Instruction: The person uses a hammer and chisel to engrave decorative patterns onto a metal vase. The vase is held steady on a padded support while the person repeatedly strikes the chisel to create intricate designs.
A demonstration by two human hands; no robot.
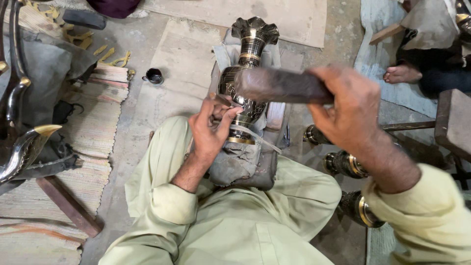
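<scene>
A dark metal vase [249, 59] with a fluted mouth and brass bands lies on a padded grey cloth block [240, 162] between my knees. My left hand [210, 128] pinches a thin metal chisel against the vase's belly. My right hand [349, 109] is raised above it, gripping a dark wooden mallet block [279, 86] that looks motion-blurred.
Three similar dark vases [346, 164] lie on the floor at my right. A small dark cup [154, 76] stands on the concrete at upper left. Woven mats [93, 127], a wooden bar [68, 206] and curved metal pieces [24, 147] are on the left. Another person's bare foot [402, 73] is at upper right.
</scene>
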